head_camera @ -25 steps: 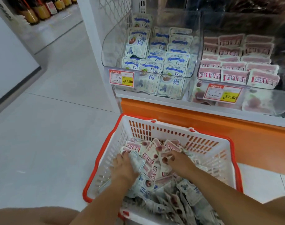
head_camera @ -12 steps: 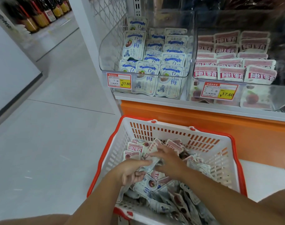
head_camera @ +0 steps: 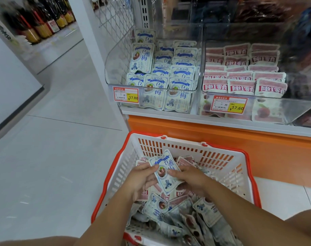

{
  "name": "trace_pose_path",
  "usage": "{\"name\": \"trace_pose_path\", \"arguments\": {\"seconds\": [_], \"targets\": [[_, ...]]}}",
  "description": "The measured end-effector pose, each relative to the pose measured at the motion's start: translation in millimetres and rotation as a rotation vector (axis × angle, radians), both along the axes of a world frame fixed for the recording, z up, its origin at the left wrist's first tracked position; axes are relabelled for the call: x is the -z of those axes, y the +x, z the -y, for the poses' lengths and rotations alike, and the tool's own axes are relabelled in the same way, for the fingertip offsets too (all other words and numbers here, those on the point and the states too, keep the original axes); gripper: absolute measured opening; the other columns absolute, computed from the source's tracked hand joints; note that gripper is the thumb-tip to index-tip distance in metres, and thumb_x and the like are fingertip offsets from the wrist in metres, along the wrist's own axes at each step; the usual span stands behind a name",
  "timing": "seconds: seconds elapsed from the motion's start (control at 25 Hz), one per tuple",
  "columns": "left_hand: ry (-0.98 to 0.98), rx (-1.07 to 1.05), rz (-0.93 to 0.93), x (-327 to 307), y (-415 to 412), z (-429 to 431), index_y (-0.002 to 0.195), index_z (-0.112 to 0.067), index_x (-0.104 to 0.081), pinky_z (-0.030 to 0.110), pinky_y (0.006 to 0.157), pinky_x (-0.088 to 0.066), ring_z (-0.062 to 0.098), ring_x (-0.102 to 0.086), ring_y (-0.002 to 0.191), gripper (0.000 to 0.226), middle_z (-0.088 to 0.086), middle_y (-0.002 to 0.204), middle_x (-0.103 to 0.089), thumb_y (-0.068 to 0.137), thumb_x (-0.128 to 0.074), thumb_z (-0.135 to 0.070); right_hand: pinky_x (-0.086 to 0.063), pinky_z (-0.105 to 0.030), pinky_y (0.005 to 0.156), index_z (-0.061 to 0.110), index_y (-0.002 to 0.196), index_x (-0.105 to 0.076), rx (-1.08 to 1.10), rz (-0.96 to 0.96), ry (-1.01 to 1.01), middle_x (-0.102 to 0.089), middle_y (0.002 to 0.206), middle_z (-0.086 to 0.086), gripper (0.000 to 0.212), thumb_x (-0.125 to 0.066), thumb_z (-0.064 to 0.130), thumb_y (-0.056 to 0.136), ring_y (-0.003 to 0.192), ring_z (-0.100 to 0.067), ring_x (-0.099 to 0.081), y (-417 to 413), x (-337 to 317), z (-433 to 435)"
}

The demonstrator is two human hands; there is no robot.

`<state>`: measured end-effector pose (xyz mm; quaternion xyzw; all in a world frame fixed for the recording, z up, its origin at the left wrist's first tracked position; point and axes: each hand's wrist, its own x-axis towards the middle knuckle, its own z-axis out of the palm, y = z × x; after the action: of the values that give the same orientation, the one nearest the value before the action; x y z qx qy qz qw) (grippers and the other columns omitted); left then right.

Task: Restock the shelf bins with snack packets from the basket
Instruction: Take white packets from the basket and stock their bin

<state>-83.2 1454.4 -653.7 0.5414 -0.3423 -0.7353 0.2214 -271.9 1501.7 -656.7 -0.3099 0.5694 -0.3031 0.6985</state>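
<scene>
A white basket with an orange rim (head_camera: 227,167) stands on the floor below the shelf, full of blue-and-white and pink snack packets. Above its pile, a blue-and-white packet (head_camera: 165,170) is held upright between both hands. My left hand (head_camera: 142,180) grips its left edge, my right hand (head_camera: 190,178) its right edge. On the shelf above, the left clear bin (head_camera: 112,68) holds rows of the same blue-and-white packets. The right clear bin (head_camera: 282,107) holds pink packets.
An orange panel (head_camera: 222,137) runs under the shelf, right behind the basket. Price tags (head_camera: 125,94) hang on the bin fronts. Grey floor (head_camera: 53,157) stretches to the left. Dark bottles (head_camera: 39,20) stand on a far shelf at top left.
Both hands have come up out of the pile holding one blue-and-white packet, now turned face up between them. The view has tilted slightly upward toward the shelf.
</scene>
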Motion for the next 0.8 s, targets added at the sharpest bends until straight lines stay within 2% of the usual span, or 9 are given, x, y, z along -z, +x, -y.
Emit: {"name": "trace_pose_path", "arguments": {"seconds": [0.12,0.24,0.28,0.36,0.44,0.56,0.64,0.68,0.8], "targets": [[-0.015,-0.012,-0.013,-1.5,-0.5,1.1,0.110,-0.007,-0.068,0.030,0.082,-0.058,0.021,-0.071,0.098,0.024,0.009,0.106,-0.074,0.087,-0.069,-0.014,-0.052,-0.032,0.080,0.023,0.125,-0.062,0.029,0.070,0.030,-0.071,0.117,-0.003,0.042,-0.051,0.050,0.095,0.108,-0.021,-0.065,-1.2,0.2,1.9],[-0.024,-0.005,-0.017,-5.1,-1.0,2.5,0.113,-0.008,-0.069,0.041,0.096,-0.053,0.023,-0.069,0.104,0.027,0.008,0.108,-0.074,0.087,-0.070,-0.014,-0.053,-0.038,0.087,0.024,0.125,-0.062,0.145,0.146,0.058,-0.071,0.118,-0.004,0.054,-0.032,0.059,0.098,0.113,-0.023,-0.063,-4.6,-6.6,5.2],[-0.042,0.003,-0.019,-7.8,-1.3,3.4,0.113,-0.008,-0.069,0.043,0.097,-0.052,0.024,-0.069,0.104,0.028,0.009,0.108,-0.074,0.087,-0.070,-0.014,-0.052,-0.041,0.092,0.025,0.125,-0.063,0.136,0.136,0.036,-0.070,0.118,-0.003,0.055,-0.035,0.062,0.096,0.114,-0.023,-0.063,-4.5,-11.2,6.5],[-0.103,0.031,-0.016,-20.0,-2.3,6.8,0.113,-0.008,-0.069,0.043,0.094,-0.054,0.025,-0.070,0.102,0.029,0.009,0.107,-0.074,0.085,-0.071,-0.017,-0.047,-0.044,0.101,0.031,0.122,-0.064,0.029,-0.027,-0.060,-0.070,0.118,0.003,0.052,-0.056,0.066,0.085,0.112,-0.018,-0.065,-1.8,-24.8,8.8],[-0.179,0.080,0.036,-39.8,-2.7,14.7,0.112,-0.010,-0.069,0.040,0.088,-0.057,0.026,-0.071,0.100,0.032,0.008,0.104,-0.075,0.083,-0.074,-0.023,-0.050,-0.041,0.098,0.031,0.116,-0.066,0.009,-0.181,-0.176,-0.073,0.111,0.005,0.044,-0.071,0.054,0.079,0.100,-0.014,-0.070,3.7,-47.6,13.3],[-0.307,0.160,0.091,-83.4,-0.2,32.2,0.107,-0.011,-0.070,0.039,0.080,-0.059,0.023,-0.073,0.092,0.021,0.007,0.099,-0.076,0.088,-0.070,-0.021,-0.057,-0.039,0.085,0.020,0.114,-0.066,0.115,-0.129,-0.298,-0.075,0.102,0.001,0.036,-0.073,0.032,0.081,0.091,-0.018,-0.073,11.7,-84.7,25.8],[-0.416,0.185,0.084,-118.5,5.5,45.6,0.108,-0.013,-0.070,0.035,0.079,-0.059,0.017,-0.072,0.091,0.019,0.005,0.100,-0.075,0.090,-0.068,-0.019,-0.057,-0.029,0.074,0.018,0.112,-0.066,0.141,-0.112,-0.386,-0.075,0.103,-0.001,0.029,-0.071,0.024,0.084,0.091,-0.019,-0.073,16.0,-116.7,36.7],[-0.464,0.193,0.070,-135.6,7.8,51.3,0.108,-0.015,-0.071,0.032,0.076,-0.058,0.013,-0.071,0.089,0.020,0.003,0.101,-0.075,0.090,-0.068,-0.020,-0.056,-0.028,0.075,0.020,0.111,-0.067,0.132,-0.127,-0.428,-0.075,0.105,0.000,0.027,-0.071,0.022,0.085,0.094,-0.018,-0.072,17.7,-132.0,41.7],[-0.577,0.114,0.019,-183.3,16.6,66.9,0.104,-0.013,-0.072,0.022,0.061,-0.053,0.008,-0.070,0.077,0.017,0.003,0.096,-0.076,0.088,-0.069,-0.019,-0.054,-0.038,0.088,0.020,0.112,-0.067,0.079,-0.152,-0.515,-0.074,0.109,0.001,0.027,-0.071,0.020,0.085,0.102,-0.019,-0.070,22.0,-178.7,59.2]]}}
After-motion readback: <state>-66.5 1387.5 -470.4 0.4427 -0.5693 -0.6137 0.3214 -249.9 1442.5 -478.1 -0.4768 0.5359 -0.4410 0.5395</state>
